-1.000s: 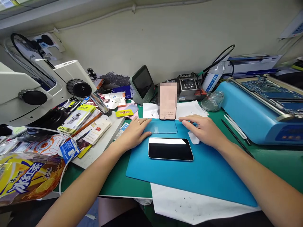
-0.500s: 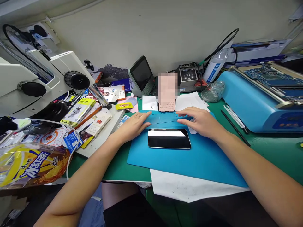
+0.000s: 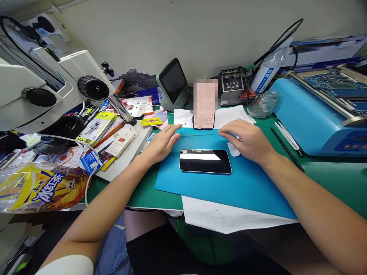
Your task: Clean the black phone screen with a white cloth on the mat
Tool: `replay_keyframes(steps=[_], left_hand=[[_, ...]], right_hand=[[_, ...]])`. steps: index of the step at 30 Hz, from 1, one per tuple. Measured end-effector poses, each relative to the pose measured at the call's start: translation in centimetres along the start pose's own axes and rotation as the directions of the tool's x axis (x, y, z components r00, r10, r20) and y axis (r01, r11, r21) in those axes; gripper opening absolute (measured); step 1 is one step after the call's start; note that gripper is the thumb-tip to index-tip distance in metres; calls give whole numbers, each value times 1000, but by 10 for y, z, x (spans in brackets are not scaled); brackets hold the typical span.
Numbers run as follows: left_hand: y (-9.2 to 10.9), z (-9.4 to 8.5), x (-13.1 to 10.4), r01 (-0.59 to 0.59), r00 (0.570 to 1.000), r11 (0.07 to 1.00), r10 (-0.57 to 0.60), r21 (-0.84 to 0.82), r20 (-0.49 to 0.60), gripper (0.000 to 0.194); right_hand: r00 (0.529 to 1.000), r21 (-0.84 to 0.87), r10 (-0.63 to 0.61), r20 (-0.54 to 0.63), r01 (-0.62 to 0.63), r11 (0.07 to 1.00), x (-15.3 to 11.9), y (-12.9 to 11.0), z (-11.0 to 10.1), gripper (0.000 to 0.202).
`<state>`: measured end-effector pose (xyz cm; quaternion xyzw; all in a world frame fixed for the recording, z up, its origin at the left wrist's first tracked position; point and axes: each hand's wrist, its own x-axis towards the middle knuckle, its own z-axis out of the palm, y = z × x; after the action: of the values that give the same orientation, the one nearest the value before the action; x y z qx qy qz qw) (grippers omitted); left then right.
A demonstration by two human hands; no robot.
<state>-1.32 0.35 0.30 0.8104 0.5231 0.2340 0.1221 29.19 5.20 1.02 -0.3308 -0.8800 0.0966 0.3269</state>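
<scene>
A thin clear sheet (image 3: 199,135) shows almost edge-on as a faint line between my hands, above the blue mat (image 3: 200,185). Its right end is pinched between the thumb and fingers of my right hand (image 3: 242,138). At its left end is my left hand (image 3: 162,143), with thumb and forefinger apart; whether the thumb touches the sheet is unclear. Nearer to me, a phone (image 3: 205,162) lies screen up on the mat, its dark glass reflecting a white band. A crumpled white wipe (image 3: 233,149) lies beside my right hand.
Behind the mat a lit phone (image 3: 204,121) stands upright. A microscope (image 3: 94,88) overhangs boxes and a drink bottle (image 3: 43,188) at left. At right are a black pen-like tool (image 3: 286,149), white tweezers (image 3: 288,138), a glass jar (image 3: 263,105) and a blue machine (image 3: 312,114).
The clear sheet has tilted from a visible rectangle to a thin line. My right fingers have closed to a pinch, and the whole view has shifted slightly.
</scene>
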Motion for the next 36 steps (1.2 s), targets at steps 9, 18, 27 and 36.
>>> replay_keyframes(steps=[9,18,27,36], left_hand=[[7,-2,-2,-275,960,961,274,-2,-62,77],[5,-1,-1,-272,961,962,271,12,50,63],[12,-8,-2,-261,937,964,266,-53,225,64],[13,-8,-2,-263,907,965,251,-8,339,70]], right_hand=[[846,400,531,-40,-473,785,3,-4,-15,22],[696,496,617,368,-708,503,5,-5,-19,55],[763,178,443,471,-574,799,4,-9,-20,51],[742,58,167,649,-267,962,-9,-8,-9,87]])
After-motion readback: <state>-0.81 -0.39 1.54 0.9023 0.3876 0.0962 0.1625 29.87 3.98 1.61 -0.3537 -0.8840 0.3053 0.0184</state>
